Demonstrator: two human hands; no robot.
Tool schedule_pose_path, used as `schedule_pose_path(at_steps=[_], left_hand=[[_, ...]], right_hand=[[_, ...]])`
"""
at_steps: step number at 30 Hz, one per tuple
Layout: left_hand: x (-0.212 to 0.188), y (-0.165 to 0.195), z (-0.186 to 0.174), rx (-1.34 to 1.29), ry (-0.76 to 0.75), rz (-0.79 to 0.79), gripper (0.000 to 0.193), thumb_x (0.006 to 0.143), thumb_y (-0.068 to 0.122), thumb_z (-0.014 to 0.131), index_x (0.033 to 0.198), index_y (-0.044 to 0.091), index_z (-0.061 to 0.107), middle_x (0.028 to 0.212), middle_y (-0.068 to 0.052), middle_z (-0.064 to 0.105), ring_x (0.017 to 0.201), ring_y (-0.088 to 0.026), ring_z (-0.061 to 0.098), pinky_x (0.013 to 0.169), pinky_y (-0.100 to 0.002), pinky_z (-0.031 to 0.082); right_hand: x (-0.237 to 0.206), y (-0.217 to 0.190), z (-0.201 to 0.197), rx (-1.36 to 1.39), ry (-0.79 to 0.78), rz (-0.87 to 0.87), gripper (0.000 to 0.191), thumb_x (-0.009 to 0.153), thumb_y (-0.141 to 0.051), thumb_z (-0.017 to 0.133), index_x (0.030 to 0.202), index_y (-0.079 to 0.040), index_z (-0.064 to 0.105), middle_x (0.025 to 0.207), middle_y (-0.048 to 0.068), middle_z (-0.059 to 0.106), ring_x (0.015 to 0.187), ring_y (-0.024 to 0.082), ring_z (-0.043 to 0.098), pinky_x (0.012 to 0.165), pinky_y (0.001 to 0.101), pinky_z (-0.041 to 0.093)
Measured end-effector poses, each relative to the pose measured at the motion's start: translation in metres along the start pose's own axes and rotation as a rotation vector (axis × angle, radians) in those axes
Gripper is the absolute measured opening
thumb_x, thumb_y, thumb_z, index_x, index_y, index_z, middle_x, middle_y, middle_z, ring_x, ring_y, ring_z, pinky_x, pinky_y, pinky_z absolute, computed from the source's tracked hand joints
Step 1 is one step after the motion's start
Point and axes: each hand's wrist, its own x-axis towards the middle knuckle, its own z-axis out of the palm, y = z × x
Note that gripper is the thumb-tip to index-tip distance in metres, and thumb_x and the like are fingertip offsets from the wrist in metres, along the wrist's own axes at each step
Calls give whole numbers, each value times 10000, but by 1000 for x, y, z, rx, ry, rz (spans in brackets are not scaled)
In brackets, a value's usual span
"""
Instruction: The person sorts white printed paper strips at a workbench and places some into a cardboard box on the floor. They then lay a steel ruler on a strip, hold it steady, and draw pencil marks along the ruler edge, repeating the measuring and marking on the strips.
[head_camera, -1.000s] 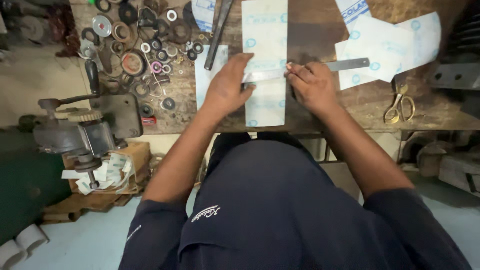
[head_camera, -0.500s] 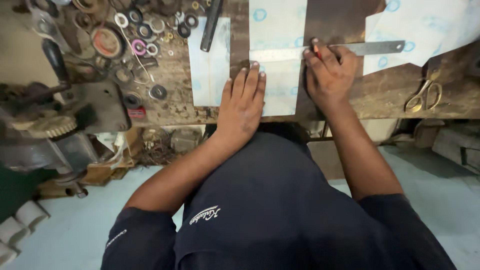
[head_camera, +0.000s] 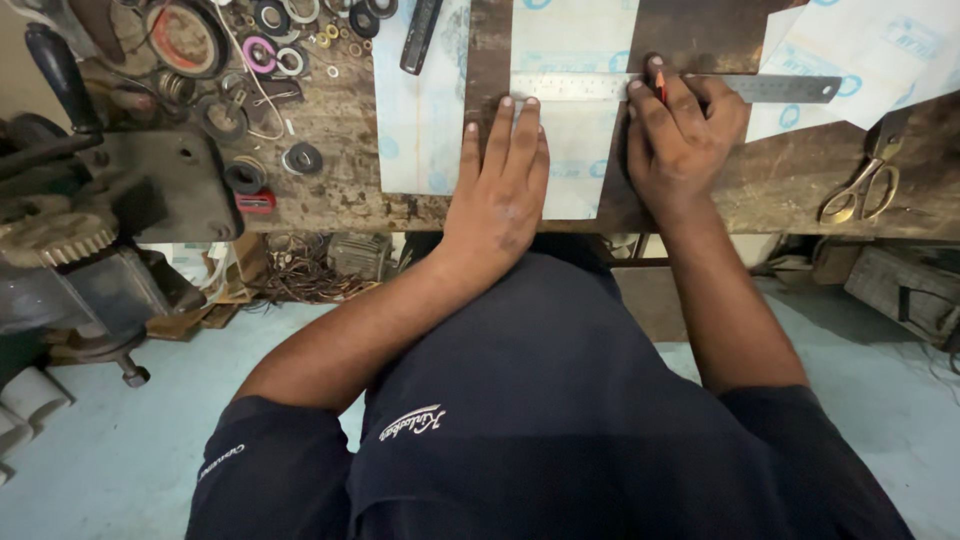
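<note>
Single view, head-mounted: camera looks steeply down from above the person's own chest, so the dark shirt fills the lower half and the wooden workbench (head_camera: 700, 200) runs across the top edge, facing away from the body. Bench is close, at arm's reach; left hand (head_camera: 500, 190) and right hand (head_camera: 685, 135) sit upper centre, the metal ruler (head_camera: 690, 87) near the top border, a vice-like machine (head_camera: 90, 230) cut by the left edge, floor visible either side of the torso. No second view, hence no shared region.
</note>
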Motion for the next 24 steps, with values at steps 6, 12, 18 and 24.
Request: schedule_pose_path(at_steps=[6,12,18,24], left_hand=[[6,0,-4,32,11,7,426,947,130,591,1322,-74,600,1513,-259,441,1451,-413,413,1133,-618,425],[12,0,-10,39,-80,-16,571,921,120,596,1452,-63,494,1488,-242,439,1427,-403,434,1090,-628,443],[20,2,-14,27,-90,-51,716,898,112,612,1565,-25,392,1594,-252,336,1410,-393,437,1036,-611,483],[29,6,-9,145,-175,-28,763,836,136,631,1557,14,414,1589,-284,309,1364,-414,459,955,-600,518]], right_hand=[[0,0,1,-4,-1,5,312,924,-27,791,1227,-96,778,1335,75,714,1187,306,572,1023,457,402],[-1,1,-1,22,-18,16,280,927,-27,771,1202,-83,769,1379,72,715,1208,309,570,1051,456,403],[-1,2,3,10,-1,18,296,941,-64,769,1235,-97,786,1333,68,721,1182,308,573,1035,455,399],[6,1,-4,39,10,-2,342,939,-56,785,1277,-95,746,1362,82,722,1179,322,565,1038,461,393]])
